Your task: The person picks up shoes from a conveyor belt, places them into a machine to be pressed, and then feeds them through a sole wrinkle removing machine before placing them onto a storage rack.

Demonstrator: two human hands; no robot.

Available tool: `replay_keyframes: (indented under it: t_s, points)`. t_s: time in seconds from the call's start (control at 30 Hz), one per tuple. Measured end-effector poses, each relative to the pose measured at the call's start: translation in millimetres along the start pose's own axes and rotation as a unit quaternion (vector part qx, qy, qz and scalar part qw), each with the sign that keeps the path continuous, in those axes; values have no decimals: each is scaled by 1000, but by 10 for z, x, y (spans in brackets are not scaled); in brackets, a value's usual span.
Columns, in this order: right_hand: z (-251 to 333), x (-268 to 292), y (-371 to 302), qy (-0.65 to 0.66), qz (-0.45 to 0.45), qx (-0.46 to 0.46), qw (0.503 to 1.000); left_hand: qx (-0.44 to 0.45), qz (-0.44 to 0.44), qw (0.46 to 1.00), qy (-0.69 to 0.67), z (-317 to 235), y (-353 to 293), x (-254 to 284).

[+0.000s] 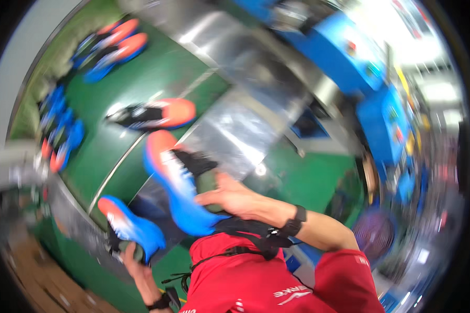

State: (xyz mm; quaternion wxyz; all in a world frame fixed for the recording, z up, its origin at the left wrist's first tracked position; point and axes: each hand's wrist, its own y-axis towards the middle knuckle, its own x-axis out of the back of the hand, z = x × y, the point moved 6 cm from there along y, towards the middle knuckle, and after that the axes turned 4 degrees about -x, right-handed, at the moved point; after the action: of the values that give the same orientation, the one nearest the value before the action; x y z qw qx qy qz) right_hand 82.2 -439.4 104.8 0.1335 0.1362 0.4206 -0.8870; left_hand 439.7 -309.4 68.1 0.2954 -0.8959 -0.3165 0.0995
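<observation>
My right hand (232, 195) is closed around the ankle opening of a sports shoe (164, 164) with an orange toe, white-and-black upper and blue sole. That shoe is held up in front of my body, its toe pointing away. Lower on the left, my left hand (134, 261) grips a similar shoe (133, 228) by its dark collar, the blue sole facing right. Just beyond the right-hand shoe, another orange-toed shoe (173, 113) lies on the green work surface (102, 156). Motion smears both hands a little.
A pair of orange-and-blue shoes (112, 49) lies at the far left, and several more blue shoes (61, 133) line the left edge. A shiny metal plate (240, 133) adjoins the green surface. Blue machines (344, 52) stand at the far right, with a round fan (375, 232) nearer me.
</observation>
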Motion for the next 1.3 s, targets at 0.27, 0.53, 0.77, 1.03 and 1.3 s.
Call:
replay_keyframes:
  t_s: [0.27,0.53,0.77,1.03,1.3]
  points:
    - [-120,-53,-2373,21,-200,303,931,-182,521,814,182,-932,-872,-2147]
    - [-2714,-1857,-4776,233,-553,187,777,83,834,433,332,-166,-3096,-2154]
    - [-4566,-4172,-4875,436,-883,31,171,271,829,172,458,645,-5137,-515]
    - [-5398,-3944,-5528,366,-918,-140,53,-225,943,-100,225,1881,-6652,202]
    - [-3144,-1947,-4706,41,-902,170,395,-82,953,-33,290,1070,-4659,-976]
